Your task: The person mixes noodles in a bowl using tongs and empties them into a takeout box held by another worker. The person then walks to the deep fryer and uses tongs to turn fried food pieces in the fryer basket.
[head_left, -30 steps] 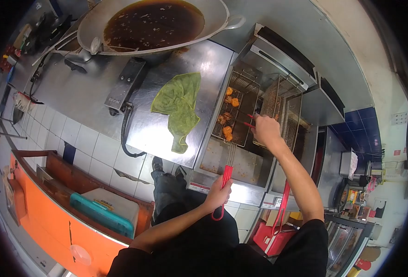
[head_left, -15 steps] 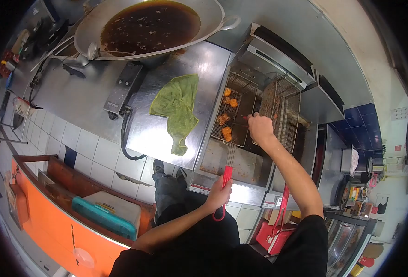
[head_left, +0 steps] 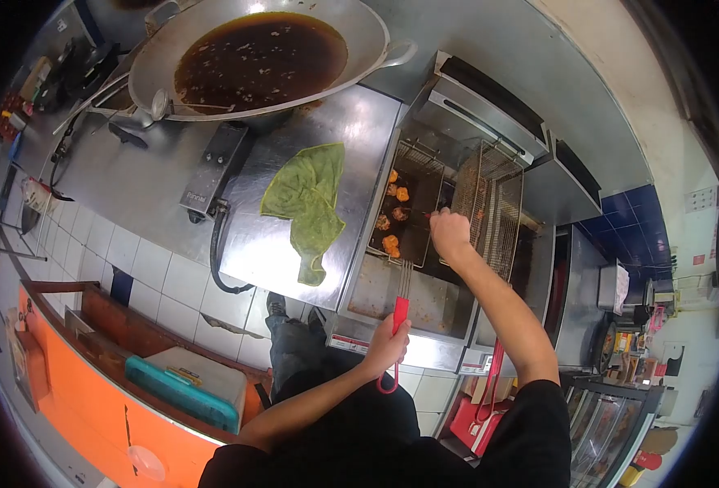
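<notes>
My left hand (head_left: pixel 386 348) is closed around the red handle (head_left: pixel 400 313) of a wire fry basket (head_left: pixel 408 150). Several orange-brown fried pieces (head_left: pixel 390 246) lie in the basket, in dark oil in the fryer's left well. Above the basket's right side, my right hand (head_left: pixel 450 230) is closed on a thin object with a reddish part, too small to make out. It points left toward the pieces. A second fry basket (head_left: pixel 499 207) sits raised just right of that hand, its red handle (head_left: pixel 493 376) extending toward my right sleeve.
A green cloth (head_left: pixel 304 207) lies on the steel counter (head_left: pixel 254 252) left of the fryer. Beyond it stands a large wok (head_left: pixel 367 57) of dark liquid with a ladle (head_left: pixel 161 104). An orange counter (head_left: pixel 67 382) is behind me at left; a glass display case (head_left: pixel 603 423) stands at right.
The left basket has gone lower, and dark oil now surrounds the pieces where bare mesh showed before. My right hand has shifted slightly left and down. The view has moved a little.
</notes>
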The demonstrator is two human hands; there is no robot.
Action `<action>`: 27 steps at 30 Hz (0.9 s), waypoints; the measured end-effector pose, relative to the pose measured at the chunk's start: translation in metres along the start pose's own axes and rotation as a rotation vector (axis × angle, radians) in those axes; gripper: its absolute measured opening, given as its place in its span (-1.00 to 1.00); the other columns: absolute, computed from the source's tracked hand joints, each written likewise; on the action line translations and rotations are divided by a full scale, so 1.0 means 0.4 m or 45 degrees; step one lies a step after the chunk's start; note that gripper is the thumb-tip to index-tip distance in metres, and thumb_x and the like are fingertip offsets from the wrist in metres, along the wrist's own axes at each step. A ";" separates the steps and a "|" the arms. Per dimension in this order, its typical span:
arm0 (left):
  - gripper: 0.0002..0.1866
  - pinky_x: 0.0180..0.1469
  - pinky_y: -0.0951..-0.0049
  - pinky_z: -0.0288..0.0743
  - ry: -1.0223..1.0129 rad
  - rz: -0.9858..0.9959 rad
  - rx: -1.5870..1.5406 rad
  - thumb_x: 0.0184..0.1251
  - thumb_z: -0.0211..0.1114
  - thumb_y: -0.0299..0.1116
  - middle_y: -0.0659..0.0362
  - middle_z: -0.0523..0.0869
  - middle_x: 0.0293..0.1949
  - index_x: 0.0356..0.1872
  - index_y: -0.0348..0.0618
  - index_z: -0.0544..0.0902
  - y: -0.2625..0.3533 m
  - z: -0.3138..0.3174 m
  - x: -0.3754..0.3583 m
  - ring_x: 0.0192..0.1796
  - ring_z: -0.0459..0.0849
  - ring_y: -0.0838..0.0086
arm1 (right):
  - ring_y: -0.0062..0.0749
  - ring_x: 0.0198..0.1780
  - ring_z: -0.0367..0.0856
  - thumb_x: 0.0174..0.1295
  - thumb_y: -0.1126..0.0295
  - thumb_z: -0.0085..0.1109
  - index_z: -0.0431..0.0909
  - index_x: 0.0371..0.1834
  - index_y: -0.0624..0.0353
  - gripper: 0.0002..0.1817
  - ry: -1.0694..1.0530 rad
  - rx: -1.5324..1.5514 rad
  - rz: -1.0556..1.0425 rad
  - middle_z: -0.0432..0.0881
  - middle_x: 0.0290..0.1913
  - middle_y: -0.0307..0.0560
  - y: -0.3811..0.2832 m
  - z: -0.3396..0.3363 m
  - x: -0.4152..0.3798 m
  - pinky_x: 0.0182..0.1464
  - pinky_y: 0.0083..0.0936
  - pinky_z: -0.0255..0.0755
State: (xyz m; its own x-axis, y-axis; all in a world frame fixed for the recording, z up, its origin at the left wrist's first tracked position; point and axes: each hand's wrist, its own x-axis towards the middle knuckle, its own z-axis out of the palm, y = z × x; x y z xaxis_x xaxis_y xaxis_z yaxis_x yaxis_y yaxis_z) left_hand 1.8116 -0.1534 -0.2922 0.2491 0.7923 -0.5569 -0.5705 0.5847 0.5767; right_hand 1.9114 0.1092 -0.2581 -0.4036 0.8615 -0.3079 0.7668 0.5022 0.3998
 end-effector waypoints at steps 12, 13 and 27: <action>-0.81 -0.70 0.52 0.25 -0.004 0.019 0.024 0.62 0.09 -0.19 0.32 0.40 -0.57 -0.15 -0.05 0.37 0.009 0.003 0.033 -0.69 0.35 0.66 | -0.12 -0.11 0.78 0.19 0.44 0.27 0.63 -0.03 0.24 -0.72 0.042 0.037 0.108 0.69 -0.07 0.08 0.033 -0.113 -0.088 -0.16 -0.34 0.68; -0.80 -0.70 0.52 0.25 -0.004 0.030 0.030 0.62 0.09 -0.19 0.32 0.41 -0.57 -0.15 -0.05 0.37 0.009 0.001 0.041 -0.69 0.36 0.66 | -0.10 -0.12 0.78 0.13 0.43 0.31 0.63 -0.05 0.25 -0.69 0.028 0.054 0.095 0.69 -0.07 0.09 0.034 -0.121 -0.104 -0.16 -0.33 0.68; -0.76 -0.63 0.54 0.31 0.002 0.007 0.070 0.63 0.10 -0.13 0.32 0.42 -0.54 -0.17 -0.04 0.36 0.004 -0.016 0.022 -0.64 0.38 0.65 | -0.05 -0.10 0.79 -0.05 0.30 0.51 0.62 -0.05 0.28 -0.52 -0.062 0.170 0.046 0.73 -0.09 0.12 0.024 -0.128 -0.186 -0.15 -0.29 0.69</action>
State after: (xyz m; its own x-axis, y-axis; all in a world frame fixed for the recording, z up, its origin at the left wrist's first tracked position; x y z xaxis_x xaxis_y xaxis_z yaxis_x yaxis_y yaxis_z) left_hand 1.8079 -0.1464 -0.3000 0.2448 0.7954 -0.5545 -0.5278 0.5890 0.6119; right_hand 1.9232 0.0538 -0.1870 -0.3522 0.8727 -0.3381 0.8414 0.4535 0.2940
